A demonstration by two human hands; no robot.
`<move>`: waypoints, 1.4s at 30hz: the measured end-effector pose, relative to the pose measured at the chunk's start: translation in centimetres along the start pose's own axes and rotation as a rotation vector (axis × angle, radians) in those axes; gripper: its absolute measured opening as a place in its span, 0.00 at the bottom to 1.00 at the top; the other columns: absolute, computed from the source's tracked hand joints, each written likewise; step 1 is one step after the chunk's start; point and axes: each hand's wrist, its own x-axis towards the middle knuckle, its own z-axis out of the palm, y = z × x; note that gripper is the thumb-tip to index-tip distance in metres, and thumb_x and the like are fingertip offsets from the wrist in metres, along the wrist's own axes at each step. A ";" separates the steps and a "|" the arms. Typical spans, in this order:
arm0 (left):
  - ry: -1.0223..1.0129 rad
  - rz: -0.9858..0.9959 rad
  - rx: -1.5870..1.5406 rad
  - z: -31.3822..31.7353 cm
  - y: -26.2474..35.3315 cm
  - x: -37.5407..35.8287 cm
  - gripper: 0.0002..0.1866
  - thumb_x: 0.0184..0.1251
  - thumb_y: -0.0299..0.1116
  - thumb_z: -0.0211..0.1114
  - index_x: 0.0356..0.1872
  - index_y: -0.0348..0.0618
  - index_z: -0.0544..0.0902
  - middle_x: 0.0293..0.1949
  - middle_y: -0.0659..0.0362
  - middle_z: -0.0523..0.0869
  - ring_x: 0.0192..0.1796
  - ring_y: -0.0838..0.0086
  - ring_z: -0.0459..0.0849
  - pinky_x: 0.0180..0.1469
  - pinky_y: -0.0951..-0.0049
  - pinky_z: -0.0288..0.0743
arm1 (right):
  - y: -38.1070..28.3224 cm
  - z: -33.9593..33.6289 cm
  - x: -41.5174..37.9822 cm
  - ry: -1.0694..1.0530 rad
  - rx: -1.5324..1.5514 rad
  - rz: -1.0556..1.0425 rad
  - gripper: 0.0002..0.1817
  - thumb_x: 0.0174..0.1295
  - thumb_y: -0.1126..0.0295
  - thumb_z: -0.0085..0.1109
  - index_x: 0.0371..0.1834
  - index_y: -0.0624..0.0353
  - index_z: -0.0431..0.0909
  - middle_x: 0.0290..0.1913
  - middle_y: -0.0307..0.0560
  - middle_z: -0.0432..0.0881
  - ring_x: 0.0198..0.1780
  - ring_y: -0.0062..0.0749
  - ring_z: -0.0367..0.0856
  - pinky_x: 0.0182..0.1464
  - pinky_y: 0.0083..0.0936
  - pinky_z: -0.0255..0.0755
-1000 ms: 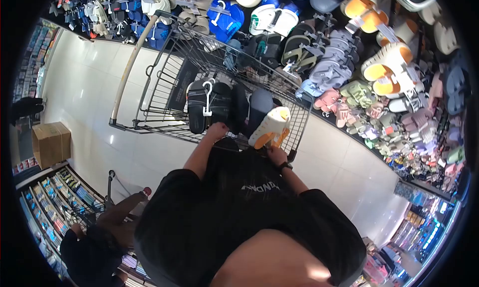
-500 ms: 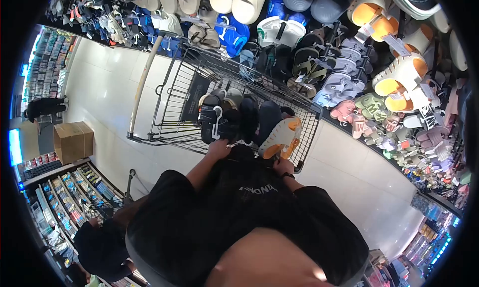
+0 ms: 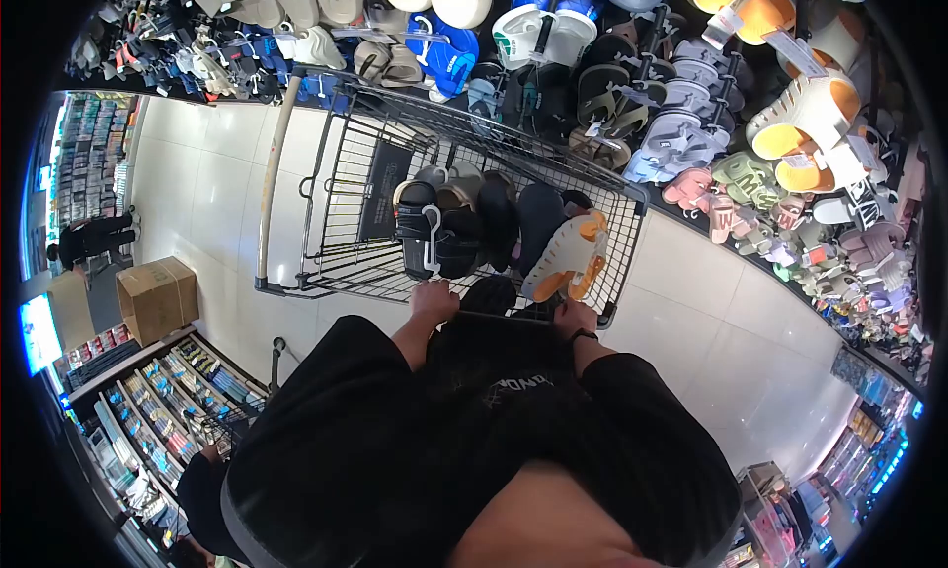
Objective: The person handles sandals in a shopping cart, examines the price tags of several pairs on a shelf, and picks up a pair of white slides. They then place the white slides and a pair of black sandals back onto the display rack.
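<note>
shop aisle, pale tiled floor (image 3: 711,311), wall of sandals (image 3: 691,123) across the top and right of frame. wire shopping cart (image 3: 346,188) at centre. left hand (image 3: 434,299) closed on the cart's near rim below the black slides (image 3: 434,237) on a white hanger. right hand (image 3: 575,318) at the rim right of centre, touching a cream and orange sandal (image 3: 571,257) inside the cart; grip unclear. cardboard box (image 3: 156,297) at left.

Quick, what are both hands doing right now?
Left hand: closed on the shopping cart rim.
Right hand: on the cart rim by the white-and-orange sandal; grip unclear.
</note>
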 end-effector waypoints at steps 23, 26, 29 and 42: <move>-0.014 -0.069 -0.102 7.1 9.2 -5.3 0.20 0.61 0.45 0.56 0.46 0.44 0.85 0.48 0.49 0.87 0.55 0.56 0.84 0.56 0.58 0.77 | 11.9 1.0 -4.5 -0.054 -0.094 0.052 0.17 0.62 0.55 0.50 0.39 0.54 0.82 0.37 0.54 0.86 0.42 0.50 0.85 0.47 0.45 0.78; -0.017 -0.048 -0.105 8.8 10.8 -6.0 0.21 0.62 0.46 0.55 0.46 0.43 0.85 0.48 0.48 0.86 0.54 0.55 0.84 0.56 0.57 0.77 | 13.9 0.5 -5.5 -0.054 -0.109 0.059 0.17 0.62 0.55 0.49 0.39 0.54 0.82 0.37 0.54 0.86 0.42 0.50 0.85 0.48 0.46 0.78; -0.006 -0.010 -0.068 10.2 12.2 -6.7 0.23 0.62 0.48 0.54 0.46 0.40 0.84 0.47 0.48 0.86 0.52 0.55 0.84 0.55 0.56 0.77 | 16.3 0.9 -6.1 -0.040 -0.116 0.035 0.15 0.64 0.56 0.48 0.38 0.53 0.80 0.34 0.54 0.85 0.41 0.51 0.85 0.44 0.48 0.77; 0.040 -0.003 -0.056 12.4 17.8 -10.1 0.19 0.64 0.45 0.54 0.43 0.40 0.83 0.42 0.48 0.87 0.47 0.53 0.86 0.51 0.55 0.78 | 22.9 1.7 -8.1 0.110 -0.095 -0.026 0.14 0.61 0.57 0.51 0.34 0.54 0.82 0.30 0.52 0.85 0.36 0.48 0.85 0.40 0.46 0.78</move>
